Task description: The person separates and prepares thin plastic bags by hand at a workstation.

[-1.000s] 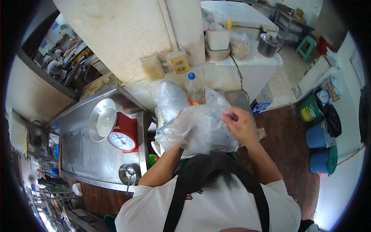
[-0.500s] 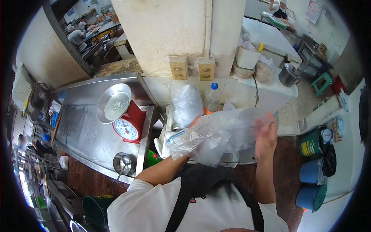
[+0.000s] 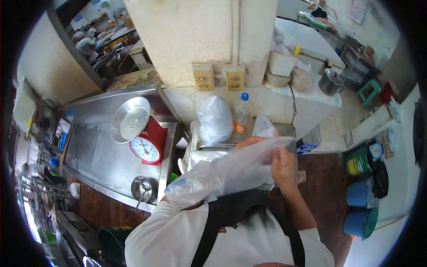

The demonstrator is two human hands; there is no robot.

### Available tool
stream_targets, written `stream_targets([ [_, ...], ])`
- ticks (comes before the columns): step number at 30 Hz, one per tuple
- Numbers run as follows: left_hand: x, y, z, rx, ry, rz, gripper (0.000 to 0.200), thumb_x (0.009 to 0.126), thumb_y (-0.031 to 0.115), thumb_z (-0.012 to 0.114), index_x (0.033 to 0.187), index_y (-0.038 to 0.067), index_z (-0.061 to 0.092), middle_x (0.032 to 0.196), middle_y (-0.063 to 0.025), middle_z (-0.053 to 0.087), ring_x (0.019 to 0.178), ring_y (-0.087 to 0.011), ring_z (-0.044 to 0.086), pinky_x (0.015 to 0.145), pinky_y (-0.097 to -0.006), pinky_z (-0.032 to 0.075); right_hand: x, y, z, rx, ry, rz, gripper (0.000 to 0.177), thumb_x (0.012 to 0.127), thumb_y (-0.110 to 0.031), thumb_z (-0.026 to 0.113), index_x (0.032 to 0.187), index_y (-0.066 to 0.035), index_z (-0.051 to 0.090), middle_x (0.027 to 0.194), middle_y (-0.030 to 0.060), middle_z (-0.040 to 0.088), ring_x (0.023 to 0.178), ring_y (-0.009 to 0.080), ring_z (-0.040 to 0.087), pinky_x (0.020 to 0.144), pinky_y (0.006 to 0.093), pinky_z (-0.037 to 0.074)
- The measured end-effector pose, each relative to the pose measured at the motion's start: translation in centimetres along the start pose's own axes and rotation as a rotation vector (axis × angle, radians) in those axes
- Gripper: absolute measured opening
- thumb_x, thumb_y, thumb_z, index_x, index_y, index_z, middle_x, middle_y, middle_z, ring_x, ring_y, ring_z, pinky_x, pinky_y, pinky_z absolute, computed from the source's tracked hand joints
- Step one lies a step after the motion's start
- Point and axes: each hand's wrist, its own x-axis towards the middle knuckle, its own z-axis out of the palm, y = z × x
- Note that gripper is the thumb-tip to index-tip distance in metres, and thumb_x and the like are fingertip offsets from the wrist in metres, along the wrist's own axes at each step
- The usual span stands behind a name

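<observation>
A large clear plastic bag (image 3: 222, 173) is stretched in front of my chest, from near my left elbow up to a steel tray (image 3: 200, 147). My left forearm lies under or inside the bag. My left hand (image 3: 251, 142) shows at the bag's upper end, partly veiled by plastic, and holds it there. My right hand (image 3: 282, 167) pinches the bag's upper right edge, close beside the left hand.
Behind the tray stand a tied, filled plastic bag (image 3: 214, 118) and a blue-capped bottle (image 3: 243, 116). A red dial scale (image 3: 144, 147) with a metal pan (image 3: 131, 119) and a steel cup with a ladle (image 3: 144, 189) sit on the steel counter (image 3: 98, 155). Green and blue buckets (image 3: 359, 178) stand at right.
The bag, bunched and held up before, is now drawn out long over my left forearm. My right hand moved down and left from the bag's far end to its upper edge.
</observation>
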Motion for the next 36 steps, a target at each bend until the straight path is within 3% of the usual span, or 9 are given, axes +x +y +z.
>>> stream_targets([
  [3,2.2,-0.6,-2.3,0.134,-0.174,-0.062,0.042,0.102,0.029,0.052,0.130,-0.001,0.054,0.112,-0.0128,0.064,0.102,-0.0186,0.063,0.091,-0.0330,0.051,0.0,-1.5,-0.1,-0.035,0.059,-0.118,0.025,0.100,-0.016,0.052,0.098,0.005,0.065,0.086,0.0246,0.069,0.076,0.0293,0.070,0.070,0.0395,0.054],
  [8,-0.1,-0.3,-4.2,-0.117,-0.368,-0.320,0.039,0.101,0.027,0.052,0.128,-0.001,0.055,0.111,-0.0124,0.065,0.100,-0.0187,0.064,0.089,-0.0333,0.051,-1.1,1.6,-3.5,1.334,-0.001,0.190,0.047,0.097,-0.036,0.058,0.126,0.001,0.057,0.069,0.0085,0.061,0.057,0.0210,0.062,0.057,0.0356,0.054],
  [11,0.6,-2.9,-5.6,-0.072,-0.243,-0.366,0.037,0.101,0.025,0.052,0.127,0.000,0.056,0.111,-0.0121,0.065,0.099,-0.0187,0.064,0.088,-0.0335,0.052,0.0,1.9,-4.0,1.633,-0.080,0.168,0.051,0.100,-0.029,0.055,0.142,-0.002,0.044,0.065,0.0046,0.054,0.050,0.0168,0.052,0.049,0.0336,0.049],
  [17,4.1,-6.6,-9.5,-0.119,0.159,-0.324,0.034,0.100,0.022,0.053,0.126,0.000,0.057,0.110,-0.0117,0.066,0.098,-0.0188,0.065,0.086,-0.0339,0.053,-1.0,6.1,1.1,1.274,0.062,0.588,0.053,0.102,-0.017,0.050,0.153,-0.017,0.034,0.065,0.0001,0.049,0.052,0.0105,0.042,0.047,0.0308,0.043],
  [19,5.0,-9.2,-9.9,-0.164,0.231,-0.335,0.033,0.100,0.021,0.053,0.125,0.000,0.058,0.109,-0.0115,0.067,0.097,-0.0189,0.065,0.085,-0.0341,0.054,-2.6,10.3,4.4,1.000,0.128,0.527,0.053,0.103,-0.017,0.050,0.153,-0.017,0.033,0.068,0.0009,0.052,0.056,0.0095,0.045,0.051,0.0292,0.044],
  [26,8.1,-13.4,-10.8,-0.219,0.340,-0.380,0.029,0.099,0.017,0.053,0.123,0.001,0.059,0.108,-0.0109,0.068,0.095,-0.0190,0.066,0.083,-0.0345,0.055,-1.7,14.5,5.7,0.568,0.174,0.670,0.036,0.102,-0.020,0.054,0.133,-0.001,0.056,0.108,0.0067,0.070,0.091,0.0140,0.061,0.078,0.0265,0.048],
  [29,8.2,-14.6,-11.4,-0.225,0.404,-0.409,0.028,0.099,0.016,0.053,0.122,0.001,0.060,0.107,-0.0107,0.068,0.094,-0.0191,0.067,0.082,-0.0347,0.056,-1.2,18.1,7.8,0.306,0.166,0.618,0.029,0.102,-0.022,0.053,0.118,0.000,0.063,0.099,0.0069,0.070,0.086,0.0138,0.061,0.076,0.0280,0.047],
  [32,7.2,-18.1,-11.1,-0.241,0.540,-0.347,0.027,0.099,0.014,0.054,0.121,0.002,0.060,0.107,-0.0105,0.069,0.093,-0.0191,0.067,0.081,-0.0349,0.056,-2.3,21.4,9.5,0.392,0.219,0.600,0.021,0.096,-0.019,0.058,0.097,0.002,0.060,0.088,0.0247,0.064,0.078,0.0381,0.064,0.069,0.0403,0.049],
  [36,7.0,-21.9,-11.5,-0.234,0.622,-0.223,0.024,0.095,0.010,0.055,0.117,0.003,0.063,0.104,-0.0095,0.070,0.090,-0.0208,0.068,0.076,-0.0346,0.057,-3.6,23.8,10.8,0.266,0.173,0.535,0.017,0.096,-0.015,0.056,0.099,0.000,0.061,0.088,0.0239,0.065,0.081,0.0389,0.064,0.072,0.0425,0.050],
])
